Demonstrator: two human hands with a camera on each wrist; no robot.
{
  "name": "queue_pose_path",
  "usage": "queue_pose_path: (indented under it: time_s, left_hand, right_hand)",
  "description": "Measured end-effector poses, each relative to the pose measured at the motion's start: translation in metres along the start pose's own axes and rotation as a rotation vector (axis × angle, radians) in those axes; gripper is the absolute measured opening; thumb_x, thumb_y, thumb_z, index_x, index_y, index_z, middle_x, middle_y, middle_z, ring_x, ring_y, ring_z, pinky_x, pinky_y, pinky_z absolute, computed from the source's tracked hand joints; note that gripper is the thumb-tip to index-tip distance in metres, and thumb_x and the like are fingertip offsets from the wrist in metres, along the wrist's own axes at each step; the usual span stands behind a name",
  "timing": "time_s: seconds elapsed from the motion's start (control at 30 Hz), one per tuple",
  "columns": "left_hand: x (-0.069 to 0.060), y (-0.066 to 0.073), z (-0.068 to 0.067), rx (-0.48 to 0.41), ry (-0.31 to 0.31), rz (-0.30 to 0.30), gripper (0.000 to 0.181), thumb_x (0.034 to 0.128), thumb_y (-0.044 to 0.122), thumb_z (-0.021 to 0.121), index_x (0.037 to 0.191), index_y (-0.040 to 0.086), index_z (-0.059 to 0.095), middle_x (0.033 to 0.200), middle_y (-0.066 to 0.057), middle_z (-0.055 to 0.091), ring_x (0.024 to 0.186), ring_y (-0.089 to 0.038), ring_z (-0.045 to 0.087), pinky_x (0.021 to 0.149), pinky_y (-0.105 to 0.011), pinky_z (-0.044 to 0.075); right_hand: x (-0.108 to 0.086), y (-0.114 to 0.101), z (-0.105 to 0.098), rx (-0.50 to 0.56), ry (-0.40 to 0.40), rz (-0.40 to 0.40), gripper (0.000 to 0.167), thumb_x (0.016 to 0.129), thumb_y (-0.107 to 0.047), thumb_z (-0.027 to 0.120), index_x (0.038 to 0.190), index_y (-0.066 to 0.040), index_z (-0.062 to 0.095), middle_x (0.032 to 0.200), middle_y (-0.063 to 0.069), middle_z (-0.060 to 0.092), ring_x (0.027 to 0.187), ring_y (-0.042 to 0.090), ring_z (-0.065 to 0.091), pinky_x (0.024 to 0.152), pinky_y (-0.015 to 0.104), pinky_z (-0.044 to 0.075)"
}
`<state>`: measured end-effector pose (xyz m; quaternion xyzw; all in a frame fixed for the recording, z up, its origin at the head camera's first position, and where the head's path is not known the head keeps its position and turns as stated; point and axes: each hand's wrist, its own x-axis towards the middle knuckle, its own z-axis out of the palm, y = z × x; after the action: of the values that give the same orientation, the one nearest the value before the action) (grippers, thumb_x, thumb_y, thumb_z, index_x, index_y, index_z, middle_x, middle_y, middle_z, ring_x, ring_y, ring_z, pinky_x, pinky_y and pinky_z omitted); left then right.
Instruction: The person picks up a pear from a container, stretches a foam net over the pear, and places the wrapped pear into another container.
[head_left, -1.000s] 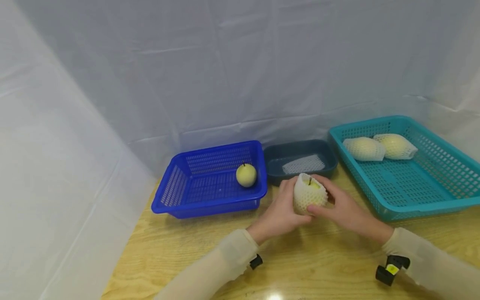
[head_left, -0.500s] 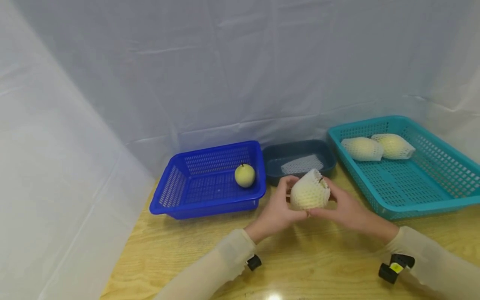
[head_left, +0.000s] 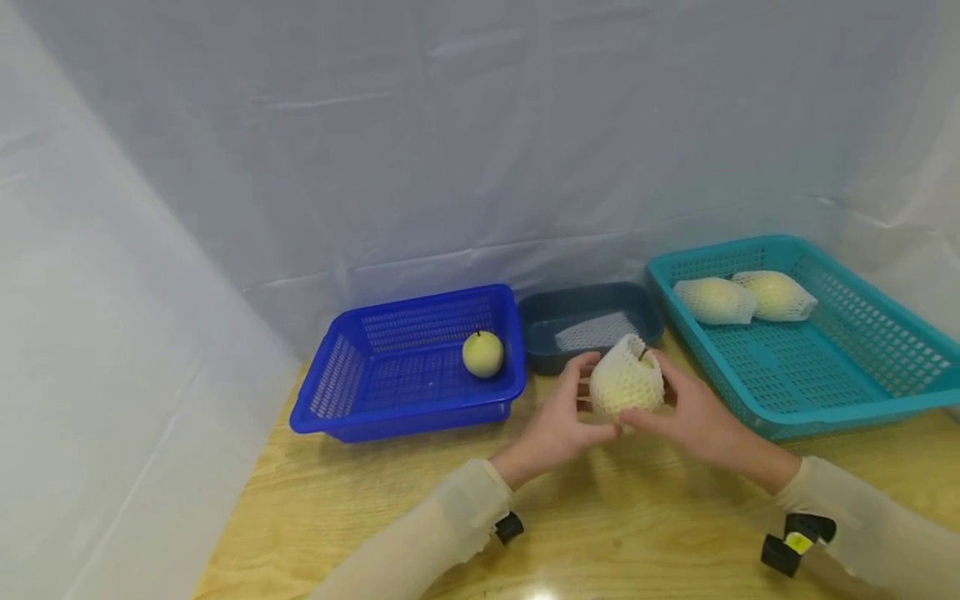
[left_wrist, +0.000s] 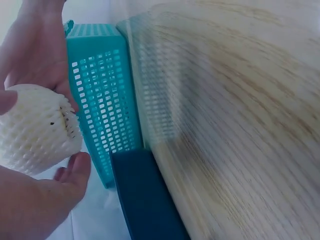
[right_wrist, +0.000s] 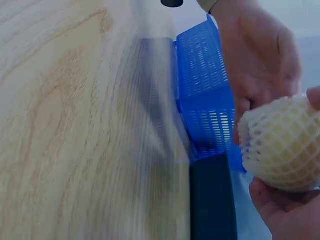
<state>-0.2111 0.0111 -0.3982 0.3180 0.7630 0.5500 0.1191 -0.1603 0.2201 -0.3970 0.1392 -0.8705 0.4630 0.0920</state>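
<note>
A pale yellow pear in a white foam net sleeve (head_left: 626, 387) is held above the wooden table, its dark stem showing through the sleeve's open end. My left hand (head_left: 547, 429) holds its left side, and my right hand (head_left: 701, 421) grips the right side with the thumb across the front. In the left wrist view the net mesh (left_wrist: 37, 130) wraps the fruit's body closely. The right wrist view shows the sleeved pear (right_wrist: 287, 145) between both hands. One bare pear (head_left: 482, 354) sits stem up in the blue basket (head_left: 405, 421) to the left.
Behind the hands stands a dark teal tray (head_left: 547, 312) with a flat white foam net (head_left: 595, 332) in it. A turquoise basket (head_left: 825, 412) at the right holds two net-sleeved pears (head_left: 716, 302). White sheeting (head_left: 480, 150) hangs behind the table (head_left: 585, 542).
Between my hands the sleeved pear has turned: its open end swung right and away, then partly back toward me. Both hands stay on it. The whole view has shifted slightly.
</note>
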Motion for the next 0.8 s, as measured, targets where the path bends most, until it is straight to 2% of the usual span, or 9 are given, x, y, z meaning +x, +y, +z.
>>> queue_pose_path:
  time_s: [0.1,0.17,0.27,0.37,0.5,0.63,0.8]
  left_hand:
    - [0.004,0.000,0.006,0.042,0.036,-0.087,0.083,0.0812,0.015,0.079,0.152,0.014,0.035,0.131,-0.006,0.054,0.113,-0.024,0.059,0.095,-0.037,0.053]
    - [0.008,-0.002,0.009,0.090,0.046,-0.139,0.072,0.0820,0.014,0.078,0.145,0.011,0.045,0.124,-0.007,0.059,0.107,-0.022,0.062,0.088,-0.031,0.054]
    - [0.011,-0.006,0.015,0.159,0.011,-0.198,0.050,0.0850,0.016,0.075,0.131,0.007,0.058,0.110,-0.006,0.066,0.093,-0.015,0.064,0.076,-0.025,0.053]
    - [0.016,-0.007,0.023,0.183,-0.045,-0.220,0.040,0.0878,0.018,0.072,0.124,0.005,0.063,0.100,-0.002,0.069,0.081,-0.008,0.063,0.069,-0.022,0.052]
    - [0.025,-0.001,0.035,0.148,-0.074,-0.243,0.038,0.0899,0.022,0.071,0.124,0.006,0.064,0.092,0.003,0.068,0.074,-0.007,0.062,0.063,-0.023,0.051]
    - [0.035,0.007,0.051,0.086,-0.086,-0.264,0.037,0.0933,0.026,0.068,0.125,0.007,0.065,0.089,0.003,0.068,0.077,-0.016,0.067,0.062,-0.026,0.052]
    - [0.047,0.011,0.073,-0.008,-0.125,-0.267,0.039,0.0949,0.027,0.064,0.127,0.004,0.064,0.085,-0.005,0.071,0.078,-0.021,0.069,0.064,-0.027,0.055]
  right_hand:
    - [-0.001,-0.004,-0.007,0.001,0.039,0.012,0.081,0.093,-0.027,0.074,0.157,-0.010,0.028,0.131,0.015,0.055,0.114,0.030,0.059,0.084,0.028,0.054]
    - [-0.001,-0.007,-0.012,0.003,0.062,0.025,0.080,0.093,-0.027,0.074,0.157,-0.010,0.028,0.130,0.016,0.055,0.114,0.031,0.059,0.082,0.026,0.054]
    - [-0.003,-0.010,-0.020,0.013,0.079,0.054,0.077,0.094,-0.028,0.073,0.155,-0.010,0.030,0.129,0.017,0.054,0.113,0.032,0.059,0.080,0.026,0.055]
    - [-0.004,-0.013,-0.029,0.015,0.075,0.081,0.078,0.095,-0.030,0.071,0.156,-0.011,0.027,0.132,0.018,0.053,0.115,0.034,0.058,0.078,0.028,0.056]
    - [-0.002,-0.018,-0.045,-0.011,0.064,0.094,0.082,0.095,-0.033,0.070,0.159,-0.014,0.022,0.135,0.018,0.051,0.117,0.035,0.058,0.078,0.032,0.056]
    - [0.004,-0.024,-0.062,-0.074,0.052,0.111,0.084,0.095,-0.037,0.069,0.160,-0.012,0.021,0.133,0.020,0.052,0.115,0.036,0.060,0.076,0.034,0.056]
    - [0.012,-0.029,-0.083,-0.157,0.035,0.157,0.091,0.095,-0.045,0.067,0.161,-0.011,0.015,0.136,0.024,0.050,0.115,0.039,0.059,0.074,0.037,0.055]
